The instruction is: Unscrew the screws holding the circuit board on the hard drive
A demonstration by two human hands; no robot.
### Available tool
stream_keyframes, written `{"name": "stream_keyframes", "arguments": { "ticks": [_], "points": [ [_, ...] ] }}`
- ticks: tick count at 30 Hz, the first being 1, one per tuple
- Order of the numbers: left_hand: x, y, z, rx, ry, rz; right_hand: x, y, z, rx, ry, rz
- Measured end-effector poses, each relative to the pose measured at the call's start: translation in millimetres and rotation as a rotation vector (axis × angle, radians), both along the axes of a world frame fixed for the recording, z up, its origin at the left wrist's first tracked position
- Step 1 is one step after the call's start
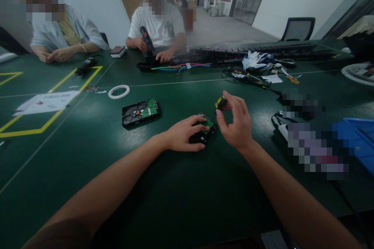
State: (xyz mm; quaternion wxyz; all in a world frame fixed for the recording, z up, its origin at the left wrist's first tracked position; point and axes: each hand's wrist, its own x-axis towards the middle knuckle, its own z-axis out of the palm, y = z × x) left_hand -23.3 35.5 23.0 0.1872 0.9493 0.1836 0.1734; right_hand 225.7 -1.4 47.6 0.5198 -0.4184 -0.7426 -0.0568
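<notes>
A black hard drive with a green circuit board point(209, 123) lies on the dark green table in front of me. My left hand point(188, 134) rests over its left part, fingers spread, fingertips on the board and casing. In my right hand point(236, 121) a yellow and black screwdriver point(221, 103) is pinched between thumb and fingers. Its shaft slants down to the board's right edge; the exact contact of the tip is too small to tell. A second hard drive point(140, 113), also with a green board, lies to the left, touched by neither hand.
A white ring point(119, 92) and papers point(46, 102) lie left. Across the table, one person holds a power tool point(147, 39) near colored wires point(184, 67); another sits at far left. Gloves point(257, 60) and cables point(248, 77) lie back right, a blue tray point(360, 138) at right.
</notes>
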Motion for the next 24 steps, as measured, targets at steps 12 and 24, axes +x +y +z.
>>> {"name": "stream_keyframes", "arguments": {
  "ticks": [12, 24],
  "points": [
    [0.1, -0.2, -2.3, 0.005, -0.012, 0.005, 0.6, 0.2, 0.0, 0.017, 0.027, 0.006],
    [0.3, 0.7, -1.9, 0.016, 0.003, -0.001, 3.5, 0.4, -0.1, 0.023, 0.012, 0.021]
  ]
}}
